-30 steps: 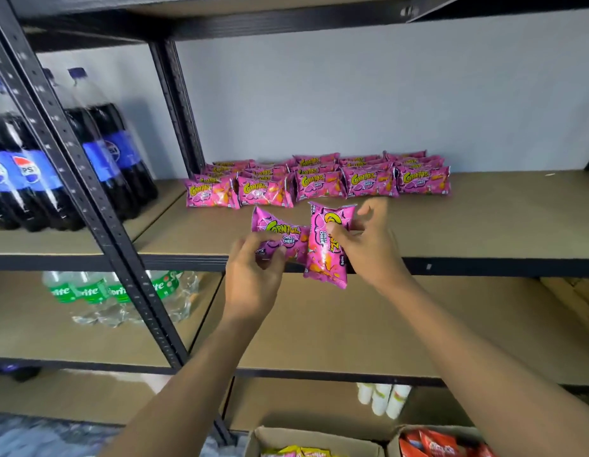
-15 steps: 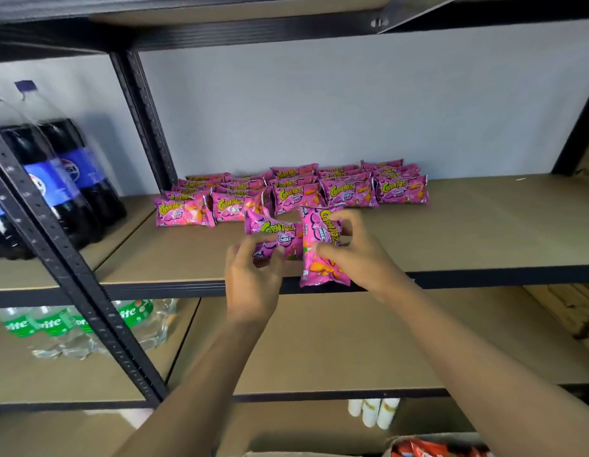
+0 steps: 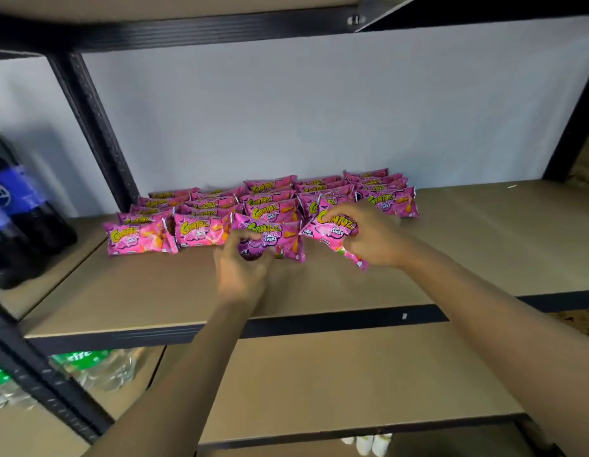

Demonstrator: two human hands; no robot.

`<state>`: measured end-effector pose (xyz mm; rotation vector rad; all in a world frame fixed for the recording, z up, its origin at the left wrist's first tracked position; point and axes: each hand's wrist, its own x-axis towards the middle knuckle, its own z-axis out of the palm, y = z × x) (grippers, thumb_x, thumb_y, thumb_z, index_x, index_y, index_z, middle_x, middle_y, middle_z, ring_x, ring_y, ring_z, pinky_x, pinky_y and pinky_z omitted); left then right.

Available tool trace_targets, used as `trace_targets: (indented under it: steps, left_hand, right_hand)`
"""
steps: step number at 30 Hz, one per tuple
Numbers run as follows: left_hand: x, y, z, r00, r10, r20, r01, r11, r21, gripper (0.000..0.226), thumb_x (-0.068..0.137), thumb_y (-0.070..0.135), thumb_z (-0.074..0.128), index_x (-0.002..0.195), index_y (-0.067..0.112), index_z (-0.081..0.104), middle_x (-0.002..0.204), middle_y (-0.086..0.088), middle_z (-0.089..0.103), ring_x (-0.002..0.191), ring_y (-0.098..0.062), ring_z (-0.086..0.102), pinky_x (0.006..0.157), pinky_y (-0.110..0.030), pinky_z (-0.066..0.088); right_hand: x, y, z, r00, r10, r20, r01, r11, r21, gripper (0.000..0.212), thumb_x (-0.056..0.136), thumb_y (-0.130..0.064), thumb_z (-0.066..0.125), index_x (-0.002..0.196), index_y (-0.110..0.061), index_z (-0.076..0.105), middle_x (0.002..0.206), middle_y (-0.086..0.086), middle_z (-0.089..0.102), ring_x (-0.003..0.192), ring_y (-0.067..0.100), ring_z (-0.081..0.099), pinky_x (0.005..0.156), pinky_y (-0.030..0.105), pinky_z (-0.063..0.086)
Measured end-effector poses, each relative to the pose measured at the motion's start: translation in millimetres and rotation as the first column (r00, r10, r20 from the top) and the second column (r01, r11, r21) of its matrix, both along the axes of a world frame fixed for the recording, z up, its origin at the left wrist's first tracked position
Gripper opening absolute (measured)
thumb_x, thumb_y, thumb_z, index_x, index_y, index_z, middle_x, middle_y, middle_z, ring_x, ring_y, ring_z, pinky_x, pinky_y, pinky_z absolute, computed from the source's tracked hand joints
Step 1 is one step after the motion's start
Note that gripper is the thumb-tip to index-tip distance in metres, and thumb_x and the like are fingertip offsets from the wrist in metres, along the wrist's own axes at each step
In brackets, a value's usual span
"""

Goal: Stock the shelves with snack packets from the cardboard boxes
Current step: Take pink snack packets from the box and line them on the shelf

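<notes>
1. Grey wall is backing a black metal rack, and its brown shelf (image 3: 484, 252) is carrying rows of pink packets (image 3: 200, 225) reading "Cornitoz Chilli Cheez" at the back left
2. Someone's left hand (image 3: 242, 268) is gripping one packet (image 3: 273, 237) at the front of the rows, fingers curled on its lower edge
3. Their right hand (image 3: 375, 239) is clutching a second packet (image 3: 332, 230), tilted, just beside the first
4. Bare board is stretching away to the right and towards the front edge
5. Pepsi bottles (image 3: 19, 209) are standing at the left, with Sprite bottles (image 3: 98, 367) below
</notes>
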<state>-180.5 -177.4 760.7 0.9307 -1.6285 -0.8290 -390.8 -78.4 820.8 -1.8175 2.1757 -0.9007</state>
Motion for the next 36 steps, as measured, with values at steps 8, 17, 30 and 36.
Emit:
trace_targets:
  steps: [8, 17, 30, 36]
  left_hand:
    - [-44.3, -30.5, 2.2, 0.991, 0.07, 0.118, -0.068, 0.998, -0.02, 0.029, 0.081, 0.024, 0.079, 0.092, 0.039, 0.057, 0.116, -0.007, 0.057, 0.099, -0.016, 0.054, 0.093, -0.032, 0.045]
    - [-62.2, -42.9, -1.3, 0.834, 0.318, 0.45, -0.319, 0.945, -0.077, 0.022, 0.088, 0.036, 0.068, 0.108, 0.035, 0.06, 0.135, -0.004, 0.051, 0.13, -0.031, 0.036, 0.1, -0.047, 0.026]
    - [-64.0, -45.7, -3.3, 0.792, 0.315, 0.523, -0.324, 0.943, -0.077, 0.036, 0.086, 0.051, 0.065, 0.112, 0.029, 0.055, 0.132, -0.004, 0.042, 0.127, -0.029, 0.037, 0.104, -0.05, 0.025]
    - [-64.7, -48.6, -3.2, 0.76, 0.387, 0.522, -0.35, 0.921, -0.172, 0.038, 0.093, 0.035, 0.062, 0.127, 0.028, 0.047, 0.132, -0.011, 0.046, 0.127, -0.033, 0.038, 0.101, -0.051, 0.027]
  right_hand:
    - [-48.9, -46.8, -5.8, 0.964, -0.058, -0.261, 0.067, 0.997, 0.026, 0.047, 0.085, -0.013, 0.063, 0.114, -0.05, 0.06, 0.112, -0.006, 0.048, 0.116, 0.017, 0.048, 0.105, 0.05, 0.019]
    - [-61.4, -50.1, -57.7, 0.938, -0.273, -0.215, 0.218, 0.943, -0.251, 0.069, 0.079, -0.013, 0.068, 0.136, -0.041, 0.041, 0.137, -0.011, 0.051, 0.142, 0.022, 0.026, 0.106, 0.051, 0.018]
    - [-63.8, -54.1, -79.1, 0.89, -0.423, -0.173, 0.374, 0.891, -0.256, 0.047, 0.085, -0.035, 0.066, 0.131, -0.039, 0.057, 0.124, 0.009, 0.046, 0.117, 0.03, 0.05, 0.095, 0.049, 0.039]
    - [-64.7, -56.4, -77.4, 0.886, -0.41, -0.217, 0.374, 0.908, -0.191, 0.059, 0.088, -0.042, 0.061, 0.143, -0.05, 0.041, 0.136, 0.011, 0.04, 0.122, 0.033, 0.047, 0.101, 0.053, 0.038]
